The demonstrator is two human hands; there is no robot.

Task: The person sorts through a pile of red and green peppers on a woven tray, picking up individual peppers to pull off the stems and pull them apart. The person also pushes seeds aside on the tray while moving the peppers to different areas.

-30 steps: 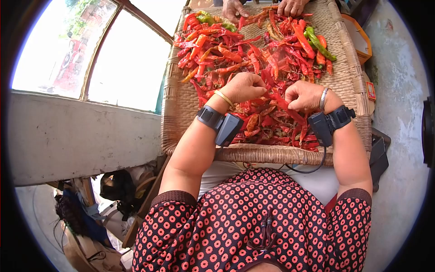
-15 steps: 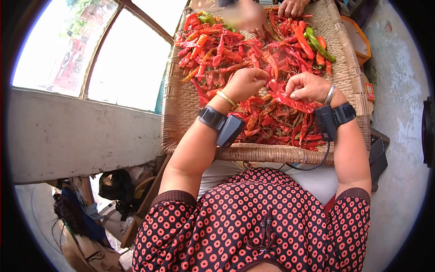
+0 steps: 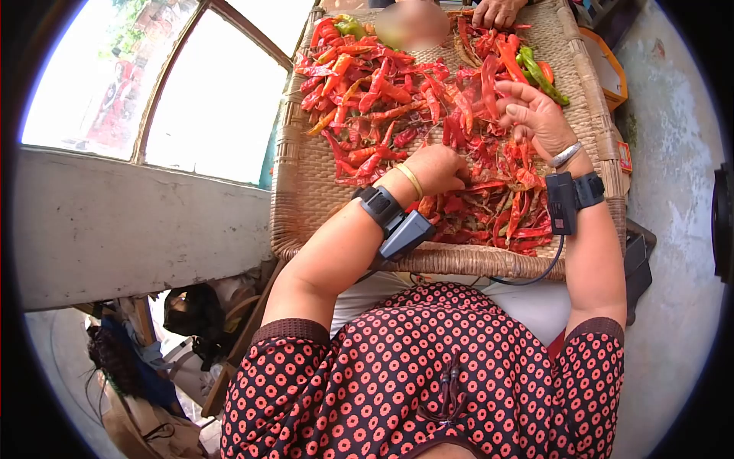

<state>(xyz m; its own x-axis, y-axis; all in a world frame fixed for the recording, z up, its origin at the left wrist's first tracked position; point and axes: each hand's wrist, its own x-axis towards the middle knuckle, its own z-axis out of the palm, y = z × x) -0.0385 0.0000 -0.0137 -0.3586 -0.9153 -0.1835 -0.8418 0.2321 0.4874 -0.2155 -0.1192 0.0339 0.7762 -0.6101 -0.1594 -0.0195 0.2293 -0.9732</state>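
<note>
Window [image 3: 202, 96] glare (blown white); curved, blackened edges; soft blur above.

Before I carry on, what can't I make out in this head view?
Head view:
- Left fingertips' contact: hidden by the left hand itself.
- Whether the right hand touches the upright red pepper: overlap and blur.
- Woven tray's far end: cut off by the top edge.
- What lies under the smudged patch: blurred out.

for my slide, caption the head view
Left hand and right hand over red chilies spread on a woven tray
</note>
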